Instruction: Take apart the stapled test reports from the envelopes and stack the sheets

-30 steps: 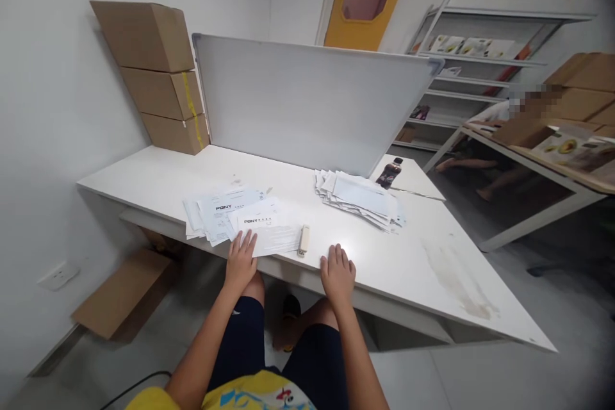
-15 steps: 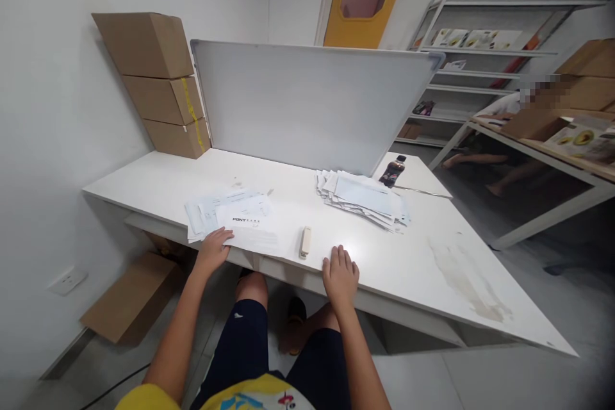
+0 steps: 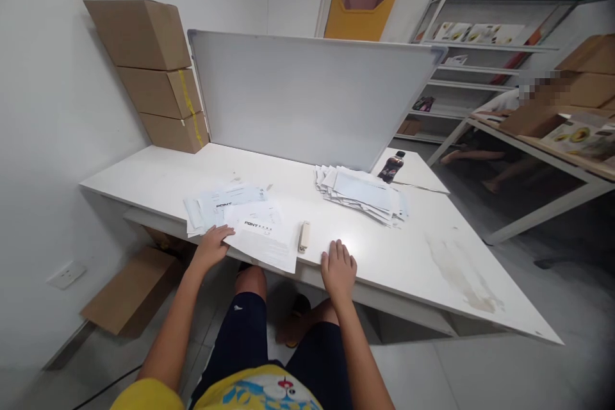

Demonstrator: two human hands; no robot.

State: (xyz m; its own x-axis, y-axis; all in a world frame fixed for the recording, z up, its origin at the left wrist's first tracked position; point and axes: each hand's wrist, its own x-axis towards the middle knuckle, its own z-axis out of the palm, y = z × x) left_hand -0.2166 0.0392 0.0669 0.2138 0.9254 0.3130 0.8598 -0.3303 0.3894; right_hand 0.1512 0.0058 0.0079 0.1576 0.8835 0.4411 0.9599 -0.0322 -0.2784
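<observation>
My left hand (image 3: 214, 247) rests at the desk's front edge, its fingertips on the left corner of a printed white sheet (image 3: 264, 237); whether it pinches the sheet is unclear. That sheet overlaps other papers (image 3: 196, 218) and sticks out over the front edge. Just right of it lies a small cream stapler (image 3: 304, 237). My right hand (image 3: 339, 266) lies palm down on the desk edge, fingers extended, holding nothing. Behind it sits a messy stack of papers (image 3: 362, 191).
A whiteboard (image 3: 307, 99) stands across the back of the desk (image 3: 408, 256). Stacked cardboard boxes (image 3: 158, 86) are at the back left. A dark bottle (image 3: 391, 167) stands behind the paper stack. A person (image 3: 500, 104) sits at another table on the right.
The printed sheet has slid right and toward me, away from the papers under it, and now reaches the stapler. My right hand is still on the desk edge. The view has shifted slightly.
</observation>
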